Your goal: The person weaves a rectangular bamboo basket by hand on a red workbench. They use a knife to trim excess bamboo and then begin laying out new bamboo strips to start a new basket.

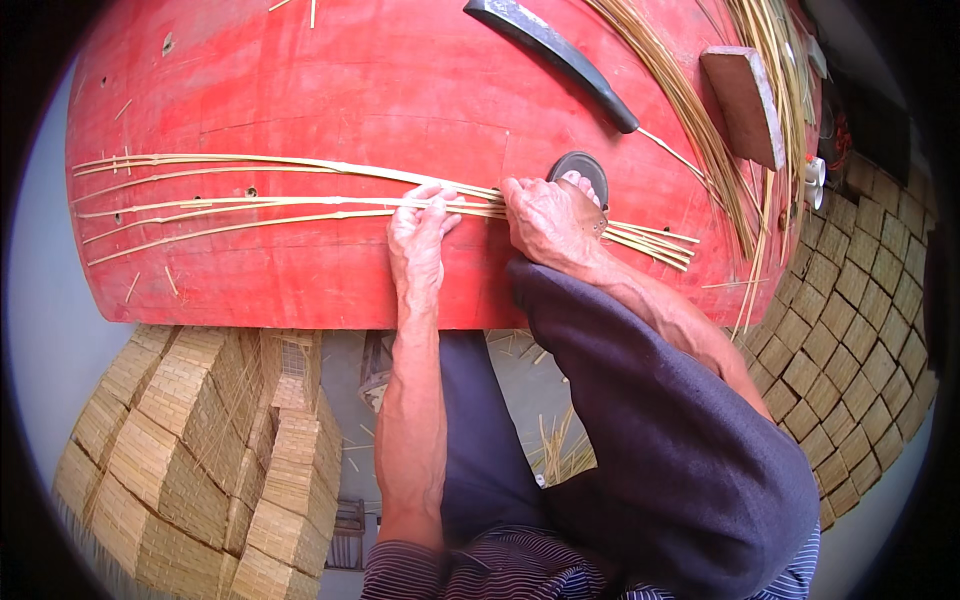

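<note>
Several thin pale bamboo strips [290, 202] lie side by side across the red tabletop [330, 110], fanned out toward the left. My left hand [421, 222] pinches some of them near their middle, thumb and fingers closed. Close by on the right, my right hand [548, 222] is closed over the strips, its knuckles up; the fingertips are hidden. My sandalled foot [583, 182] is up on the table just behind the right hand, over the strips. The strips' short ends [655, 243] stick out to the right of the foot.
A curved black tool [560, 65] lies at the far side. Long bundles of bamboo strips [685, 110] and a brown block [742, 105] are at the right. Stacked woven baskets [200, 430] stand below left; more woven pieces [850, 330] are at the right. Loose slivers [560, 450] litter the floor.
</note>
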